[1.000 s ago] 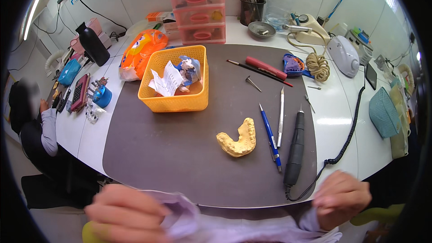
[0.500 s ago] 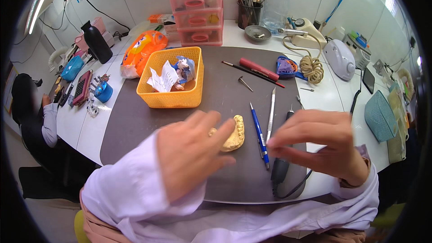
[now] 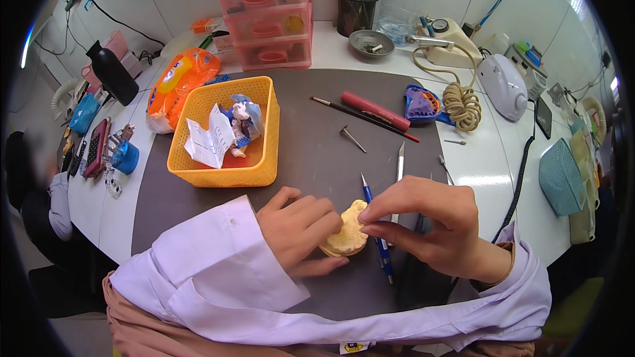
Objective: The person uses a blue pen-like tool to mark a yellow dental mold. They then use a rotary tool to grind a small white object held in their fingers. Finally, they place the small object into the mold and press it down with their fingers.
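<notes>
1. Far left, along the left edge of the white desk (image 3: 486,178): a co-worker's sleeve (image 3: 59,205), near a dark red calculator (image 3: 97,147) and a blue cup (image 3: 126,157) of small tools, with a black bottle (image 3: 112,73) farther back.
2. Left of center, on a grey-brown mat (image 3: 311,139): a yellow basket (image 3: 264,172) with folded paper (image 3: 210,137) inside, just beside an orange packet (image 3: 182,82); at the desk's back edge, a pink drawer unit (image 3: 268,26).
3. Center, toward the front edge: left hand (image 3: 301,231), clamped on the left side of a cream dental cast (image 3: 347,238).
4. Between both hands, near the middle of the front edge: that horseshoe-shaped cast; impossible to tell whether raised or resting on the mat.
5. Behind, toward the back edge: a metal pin (image 3: 352,139), a thin brush (image 3: 364,119) and a red tube (image 3: 375,111).
6. Right of the cast: right hand (image 3: 430,218), thumb and index fingertips clamped on its right edge, above a blue pencil (image 3: 383,258) and a partly covered knife (image 3: 400,165).
7. Far right: a blue impression tray (image 3: 421,104), touching or just beside a coiled tan hose (image 3: 463,106); then a rounded white device (image 3: 501,86) and, by the desk's right edge, a pale blue basket (image 3: 561,178).
</notes>
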{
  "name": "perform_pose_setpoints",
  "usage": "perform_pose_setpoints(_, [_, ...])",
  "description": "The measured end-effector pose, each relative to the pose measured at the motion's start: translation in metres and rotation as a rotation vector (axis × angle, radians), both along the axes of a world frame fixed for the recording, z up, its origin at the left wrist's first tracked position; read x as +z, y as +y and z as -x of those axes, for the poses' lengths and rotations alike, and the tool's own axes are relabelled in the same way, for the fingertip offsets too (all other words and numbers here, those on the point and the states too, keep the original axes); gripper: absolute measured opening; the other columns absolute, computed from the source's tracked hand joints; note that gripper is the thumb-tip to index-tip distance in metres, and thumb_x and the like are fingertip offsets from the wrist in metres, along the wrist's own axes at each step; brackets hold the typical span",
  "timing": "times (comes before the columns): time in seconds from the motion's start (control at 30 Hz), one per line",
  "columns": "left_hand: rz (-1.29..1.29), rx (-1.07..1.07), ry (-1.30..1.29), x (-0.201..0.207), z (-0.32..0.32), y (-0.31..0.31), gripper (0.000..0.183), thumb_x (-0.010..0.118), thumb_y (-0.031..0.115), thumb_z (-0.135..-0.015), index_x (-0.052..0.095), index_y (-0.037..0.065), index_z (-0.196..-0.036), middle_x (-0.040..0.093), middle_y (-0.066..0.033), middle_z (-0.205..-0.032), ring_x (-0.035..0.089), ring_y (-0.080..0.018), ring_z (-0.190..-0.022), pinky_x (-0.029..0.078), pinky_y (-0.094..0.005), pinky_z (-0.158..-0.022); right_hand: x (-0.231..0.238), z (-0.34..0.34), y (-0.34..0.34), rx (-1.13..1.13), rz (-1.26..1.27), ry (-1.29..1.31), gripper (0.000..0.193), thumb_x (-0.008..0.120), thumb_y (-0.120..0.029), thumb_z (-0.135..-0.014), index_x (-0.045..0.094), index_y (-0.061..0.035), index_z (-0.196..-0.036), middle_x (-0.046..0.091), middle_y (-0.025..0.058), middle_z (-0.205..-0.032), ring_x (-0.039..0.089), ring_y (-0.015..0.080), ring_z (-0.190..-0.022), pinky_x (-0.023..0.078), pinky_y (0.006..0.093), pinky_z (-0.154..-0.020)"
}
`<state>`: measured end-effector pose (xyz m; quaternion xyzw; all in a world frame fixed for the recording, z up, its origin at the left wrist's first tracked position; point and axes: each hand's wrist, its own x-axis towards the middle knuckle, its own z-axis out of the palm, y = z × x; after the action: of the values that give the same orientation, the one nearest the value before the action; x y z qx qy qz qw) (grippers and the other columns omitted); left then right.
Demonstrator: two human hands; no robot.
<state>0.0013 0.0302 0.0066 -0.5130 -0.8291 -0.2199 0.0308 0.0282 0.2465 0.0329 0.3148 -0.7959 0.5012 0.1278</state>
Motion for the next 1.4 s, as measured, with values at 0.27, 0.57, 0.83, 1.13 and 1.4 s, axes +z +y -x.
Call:
perform_pose_setpoints(0.27, [-0.17,0.023,-0.337,0.003,-0.005,-0.002,0.03,0.069,0.026,-0.072,0.054,0.003,-0.083,0.051,-0.0082,-0.076,0.052,-0.0252,-0.071,0.037,-0.0322,-0.069,-0.003,-0.003,-0.002,0.09,-0.106,-0.107,0.014,0.07,-0.006,-0.072,0.064,-0.0076,-0.085,0.06,0.0039,-0.088,0.055,0.02,-0.079,0.045,0.03,-0.066])
perform_pose_setpoints(0.57, [-0.163,0.022,-0.369,0.004,-0.007,-0.002,0.03,0.067,0.027,-0.075,0.052,0.003,-0.084,0.05,-0.0099,-0.076,0.053,-0.0257,-0.072,0.037,-0.0331,-0.068,-0.007,-0.008,-0.005,0.119,-0.101,-0.205,0.015,0.07,-0.008,-0.074,0.065,-0.0074,-0.088,0.063,0.0036,-0.087,0.057,0.021,-0.08,0.045,0.0303,-0.072])
perform_pose_setpoints(0.83, [-0.177,0.034,-0.376,0.003,-0.008,-0.003,0.029,0.067,0.026,-0.075,0.053,0.003,-0.086,0.05,-0.0095,-0.076,0.053,-0.0257,-0.072,0.038,-0.0327,-0.069,-0.006,-0.008,-0.007,0.121,-0.113,-0.21,0.015,0.069,-0.01,-0.076,0.065,-0.0064,-0.091,0.065,0.0034,-0.09,0.057,0.021,-0.083,0.045,0.031,-0.074])
perform_pose_setpoints(1.13, [-0.168,0.026,-0.414,0.003,-0.007,-0.003,0.029,0.067,0.027,-0.074,0.053,0.004,-0.084,0.051,-0.0086,-0.076,0.053,-0.0249,-0.071,0.038,-0.0329,-0.07,-0.007,-0.006,-0.004,0.13,-0.077,-0.276,0.014,0.069,-0.008,-0.075,0.068,-0.007,-0.089,0.065,0.0031,-0.087,0.056,0.0193,-0.081,0.045,0.0285,-0.07])
perform_pose_setpoints(1.4, [-0.157,0.044,-0.418,0.001,-0.009,-0.003,0.032,0.067,0.03,-0.076,0.054,0.002,-0.083,0.052,-0.0093,-0.077,0.052,-0.026,-0.071,0.038,-0.0325,-0.07,-0.005,-0.009,-0.006,0.073,-0.055,-0.261,0.01,0.069,-0.006,-0.074,0.065,-0.0054,-0.083,0.064,0.0041,-0.088,0.057,0.02,-0.083,0.046,0.029,-0.07])
